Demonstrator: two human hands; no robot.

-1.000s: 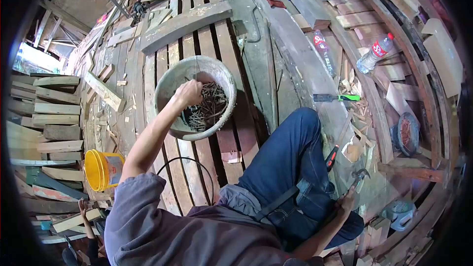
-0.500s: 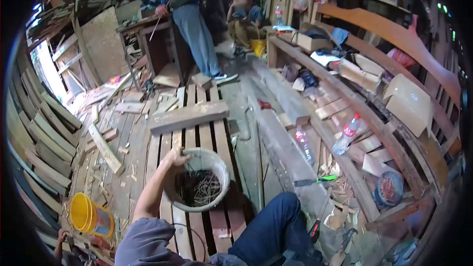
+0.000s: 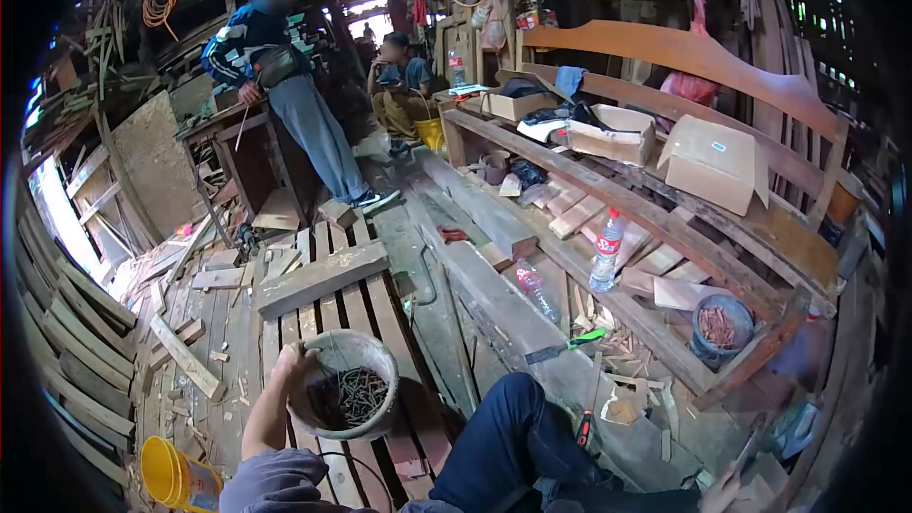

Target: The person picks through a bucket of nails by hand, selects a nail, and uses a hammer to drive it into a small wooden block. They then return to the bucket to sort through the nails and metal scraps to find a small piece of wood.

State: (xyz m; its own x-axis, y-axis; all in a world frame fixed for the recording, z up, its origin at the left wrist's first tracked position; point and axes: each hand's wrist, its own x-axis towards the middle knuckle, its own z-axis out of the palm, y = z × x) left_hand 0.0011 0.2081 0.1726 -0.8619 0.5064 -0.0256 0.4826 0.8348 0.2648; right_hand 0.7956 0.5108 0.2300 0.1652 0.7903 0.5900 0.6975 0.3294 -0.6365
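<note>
A grey bucket point(image 3: 385, 361) holding a heap of dark nails point(image 3: 356, 397) stands tilted on the slatted wooden bench. My left hand point(image 3: 296, 361) is closed over its rim on the left side. At the lower right, my right hand point(image 3: 724, 489) is smeared by motion, low over the floor. It grips what looks like a hammer point(image 3: 749, 445), also blurred. Between my hands, my bent knee rises beside the bench. A green-handled chisel-like tool point(image 3: 568, 346) lies on a plank, and a red-and-black handled tool point(image 3: 584, 428) lies beside my knee.
A thick board point(image 3: 323, 280) lies across the bench. A yellow bucket point(image 3: 176, 475) stands at lower left. On the right are a bottle point(image 3: 606, 252), a tub of reddish pieces point(image 3: 722, 328) and cardboard boxes point(image 3: 712, 163). Two people point(image 3: 309, 104) are at the back.
My right hand has swung out to the right with the tool. The view has tilted up and turned right; my left hand stays on the bucket rim.
</note>
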